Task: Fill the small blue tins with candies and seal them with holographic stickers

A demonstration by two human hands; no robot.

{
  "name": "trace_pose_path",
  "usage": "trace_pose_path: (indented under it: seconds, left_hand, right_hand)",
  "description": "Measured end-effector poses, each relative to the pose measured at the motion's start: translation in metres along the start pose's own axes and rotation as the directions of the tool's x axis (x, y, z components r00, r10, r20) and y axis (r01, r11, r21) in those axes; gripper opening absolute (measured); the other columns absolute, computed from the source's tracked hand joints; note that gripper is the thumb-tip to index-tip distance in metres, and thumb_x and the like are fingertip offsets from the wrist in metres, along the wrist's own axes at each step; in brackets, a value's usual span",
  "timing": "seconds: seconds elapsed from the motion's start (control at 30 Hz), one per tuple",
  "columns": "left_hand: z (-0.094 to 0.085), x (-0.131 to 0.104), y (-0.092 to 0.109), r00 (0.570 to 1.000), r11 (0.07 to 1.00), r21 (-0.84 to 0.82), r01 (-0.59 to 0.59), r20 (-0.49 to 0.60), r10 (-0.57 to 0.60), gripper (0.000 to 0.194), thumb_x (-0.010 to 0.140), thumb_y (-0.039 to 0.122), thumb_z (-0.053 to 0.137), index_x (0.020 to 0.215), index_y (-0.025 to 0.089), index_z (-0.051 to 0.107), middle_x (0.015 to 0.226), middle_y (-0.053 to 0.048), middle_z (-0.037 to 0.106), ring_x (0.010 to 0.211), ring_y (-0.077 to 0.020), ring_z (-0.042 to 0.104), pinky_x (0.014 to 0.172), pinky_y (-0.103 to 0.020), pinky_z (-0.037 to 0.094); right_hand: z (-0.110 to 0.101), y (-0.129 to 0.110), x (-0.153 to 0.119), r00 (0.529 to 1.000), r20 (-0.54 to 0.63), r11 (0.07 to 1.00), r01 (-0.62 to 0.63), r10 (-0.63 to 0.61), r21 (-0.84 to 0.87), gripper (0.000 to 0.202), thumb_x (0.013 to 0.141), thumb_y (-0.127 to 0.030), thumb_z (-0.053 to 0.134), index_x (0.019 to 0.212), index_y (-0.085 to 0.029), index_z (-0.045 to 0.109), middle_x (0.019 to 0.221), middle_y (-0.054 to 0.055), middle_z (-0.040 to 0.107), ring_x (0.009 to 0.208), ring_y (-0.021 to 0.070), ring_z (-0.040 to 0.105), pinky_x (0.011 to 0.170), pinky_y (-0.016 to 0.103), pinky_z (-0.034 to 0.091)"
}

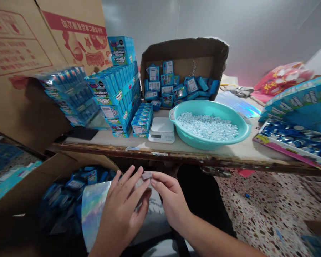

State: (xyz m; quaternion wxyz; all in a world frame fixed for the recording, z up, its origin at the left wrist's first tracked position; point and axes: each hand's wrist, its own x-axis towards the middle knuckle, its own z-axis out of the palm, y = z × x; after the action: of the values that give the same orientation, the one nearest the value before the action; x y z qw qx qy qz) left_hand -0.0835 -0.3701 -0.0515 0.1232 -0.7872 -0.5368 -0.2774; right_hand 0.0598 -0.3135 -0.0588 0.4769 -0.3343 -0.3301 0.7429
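My right hand point(173, 200) pinches a small greyish strip point(147, 175) between thumb and forefinger; what kind of thing it is I cannot make out. Beside it, my left hand point(125, 207) has its fingers stretched and apart, the forefinger's tip close to the strip. Whether that fingertip touches the strip is unclear. Partly covered by the left hand, a shiny rainbow-coloured sheet point(92, 207) lies near my lap. Left of it, a cardboard carton point(34, 187) holds many small blue boxes point(89, 176).
On the table stand stacked blue candy boxes point(112, 85), a white scale point(162, 134), a turquoise basin point(203, 141) of pale blue candies point(208, 125) and a tipped-over carton point(183, 50) of blue boxes. A display box point(296, 92) with blue-wrapped pieces is at right.
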Motion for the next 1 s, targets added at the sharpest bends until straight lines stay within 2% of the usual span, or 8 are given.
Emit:
trace_pose_path:
  seconds: [0.2,0.3,0.4,0.5,0.63,0.77,0.9,1.0]
  left_hand:
    - [-0.002,0.003,0.002,0.988,0.985,0.068,-0.157,-0.006,0.157,0.055,0.081,0.019,0.074,0.133,0.015,0.058,0.141,-0.011,0.061,0.146,-0.0315,0.038,0.123,-0.059,0.023]
    - [-0.003,0.007,0.006,0.969,0.968,0.031,-0.248,-0.007,0.248,0.047,0.081,0.021,0.074,0.126,0.013,0.063,0.132,-0.009,0.068,0.141,-0.0295,0.046,0.125,-0.055,0.019]
    - [-0.004,0.011,0.010,0.963,0.964,-0.053,-0.262,-0.074,0.257,0.032,0.083,0.019,0.072,0.114,0.015,0.067,0.117,-0.004,0.075,0.128,-0.0236,0.060,0.126,-0.046,0.025]
    - [-0.001,0.015,0.012,0.955,0.957,-0.112,-0.266,-0.166,0.246,0.020,0.084,0.012,0.067,0.103,0.018,0.069,0.101,0.000,0.079,0.109,-0.0151,0.071,0.123,-0.034,0.033]
    - [0.012,0.015,0.008,0.930,0.931,-0.116,-0.347,-0.167,0.327,0.018,0.082,0.011,0.067,0.097,0.021,0.068,0.095,0.000,0.079,0.100,-0.0131,0.074,0.118,-0.032,0.040]
    - [0.028,0.015,0.006,0.949,0.973,-0.004,-0.230,-0.223,0.223,0.037,0.080,0.011,0.069,0.116,0.019,0.067,0.113,-0.008,0.075,0.122,-0.0220,0.065,0.114,-0.036,0.047]
    - [0.035,0.022,0.001,0.959,0.996,0.090,-0.018,-0.279,0.043,0.056,0.086,0.015,0.065,0.141,0.019,0.054,0.131,-0.013,0.067,0.132,-0.0267,0.057,0.116,-0.042,0.045]
    - [0.037,0.026,-0.008,0.961,0.990,0.139,-0.020,-0.272,0.057,0.056,0.092,0.015,0.057,0.146,0.025,0.049,0.131,-0.010,0.068,0.129,-0.0248,0.059,0.119,-0.045,0.040]
  right_hand:
    - [-0.002,-0.004,-0.002,0.997,-0.048,0.987,-0.058,0.065,0.147,0.017,0.069,-0.028,0.081,0.085,-0.020,0.081,0.087,0.006,0.077,0.090,0.0226,0.068,0.089,0.035,0.050]
    - [-0.004,-0.012,0.003,0.991,-0.022,0.959,-0.124,0.134,0.254,0.017,0.070,-0.028,0.080,0.085,-0.019,0.079,0.080,0.004,0.075,0.078,0.0200,0.067,0.078,0.031,0.051]
    - [-0.007,-0.022,0.011,0.988,0.026,0.940,-0.153,0.153,0.304,0.018,0.072,-0.027,0.079,0.089,-0.019,0.078,0.078,0.003,0.074,0.070,0.0174,0.065,0.068,0.027,0.049]
    - [-0.014,-0.030,0.019,0.997,0.005,0.960,-0.079,0.081,0.267,0.020,0.073,-0.027,0.081,0.092,-0.019,0.079,0.078,0.003,0.074,0.067,0.0147,0.062,0.063,0.023,0.046]
    - [-0.021,-0.038,0.025,0.997,-0.071,0.976,0.030,-0.015,0.217,0.024,0.072,-0.031,0.083,0.093,-0.020,0.079,0.078,0.003,0.074,0.069,0.0166,0.063,0.063,0.024,0.046]
    - [-0.019,-0.045,0.025,0.997,-0.079,0.977,0.009,0.008,0.211,0.029,0.070,-0.032,0.084,0.095,-0.019,0.080,0.079,0.006,0.074,0.068,0.0191,0.064,0.062,0.027,0.048]
    - [-0.014,-0.040,0.023,0.995,-0.089,0.991,0.049,-0.038,0.127,0.029,0.061,-0.036,0.089,0.083,-0.018,0.081,0.082,0.008,0.076,0.083,0.0249,0.068,0.077,0.034,0.054]
    - [-0.015,-0.029,0.023,0.996,-0.054,0.996,0.079,-0.076,0.051,0.031,0.056,-0.038,0.092,0.076,-0.019,0.081,0.081,0.009,0.076,0.090,0.0290,0.069,0.086,0.039,0.054]
